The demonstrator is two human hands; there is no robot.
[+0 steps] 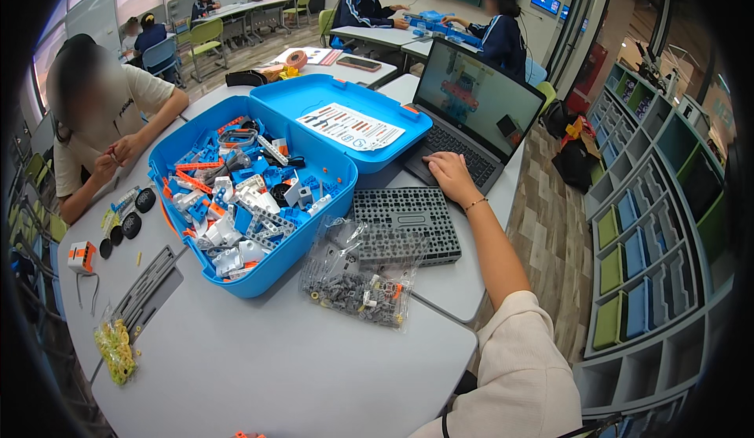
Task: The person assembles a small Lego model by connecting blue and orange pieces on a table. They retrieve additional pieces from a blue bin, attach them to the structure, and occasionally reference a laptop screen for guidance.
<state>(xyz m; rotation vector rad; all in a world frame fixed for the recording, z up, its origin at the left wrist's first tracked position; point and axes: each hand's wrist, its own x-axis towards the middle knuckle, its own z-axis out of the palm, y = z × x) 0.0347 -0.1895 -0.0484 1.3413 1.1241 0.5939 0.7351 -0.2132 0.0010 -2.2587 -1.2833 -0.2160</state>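
Note:
My right hand (pixel 451 175) rests on the touchpad area of an open grey laptop (pixel 481 172), fingers stretched out and holding nothing. A picture of a built brick model shows on the laptop's screen (pixel 475 92). Beside my right wrist lies a dark grey perforated building plate (pixel 408 222). A clear plastic bag of small grey parts (pixel 357 285) leans partly over the plate. Left of these stands a blue bin (pixel 267 277) filled with white, blue, orange and grey building pieces. My left hand does not show.
The blue lid (pixel 294 96) carries a printed parts sheet (pixel 351 126). Across the table a person (pixel 118 116) handles a small part near black wheels (pixel 131 226). Grey beams (pixel 149 285), a bag of yellow pieces (pixel 116 351) and an orange-white block (pixel 81 256) lie at left. Shelves (pixel 640 241) stand right.

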